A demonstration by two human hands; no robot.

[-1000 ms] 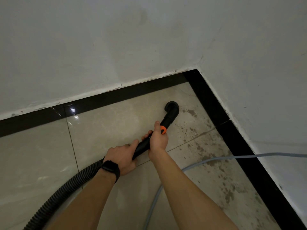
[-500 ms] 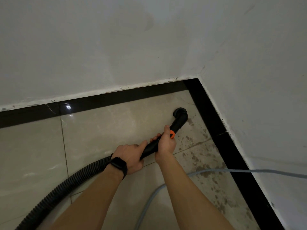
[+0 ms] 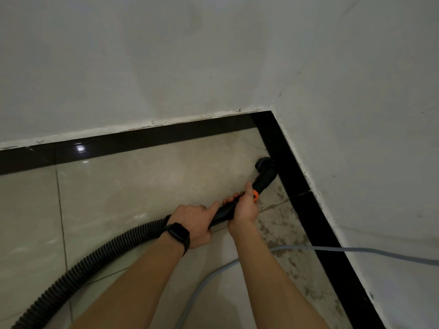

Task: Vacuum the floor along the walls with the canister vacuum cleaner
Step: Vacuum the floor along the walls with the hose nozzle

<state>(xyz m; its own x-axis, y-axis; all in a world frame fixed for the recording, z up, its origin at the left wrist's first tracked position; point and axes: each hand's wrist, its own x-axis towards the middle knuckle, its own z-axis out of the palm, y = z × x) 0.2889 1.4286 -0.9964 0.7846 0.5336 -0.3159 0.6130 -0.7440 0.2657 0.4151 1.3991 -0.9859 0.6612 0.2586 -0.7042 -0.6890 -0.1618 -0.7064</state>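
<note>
At the far right corner of the floor (image 3: 142, 186), the black nozzle (image 3: 264, 165) rests on beige tile, touching the black border strip (image 3: 306, 210) below the right-hand wall (image 3: 368, 162).

The right hand (image 3: 244, 208) is wrapped round the rigid wand (image 3: 225, 210) just behind its orange tab (image 3: 255, 195), thumb laid forward. This is judged a steering grip, taken close to the head for fine aim. The left hand (image 3: 193, 222) grips the wand's rear end, where the corrugated hose (image 3: 95, 257) joins, probably to bear the hose and supply push. The hose trails to the near left edge. The canister is not in view.

Clearance is nil to the right. A short run of tile remains ahead before the far strip, and open tile lies to the left. Brown staining (image 3: 280, 236) follows the right edge, nearer than the nozzle. A grey cord (image 3: 356, 251) crosses that edge behind the hands and could snag a backward pass.
</note>
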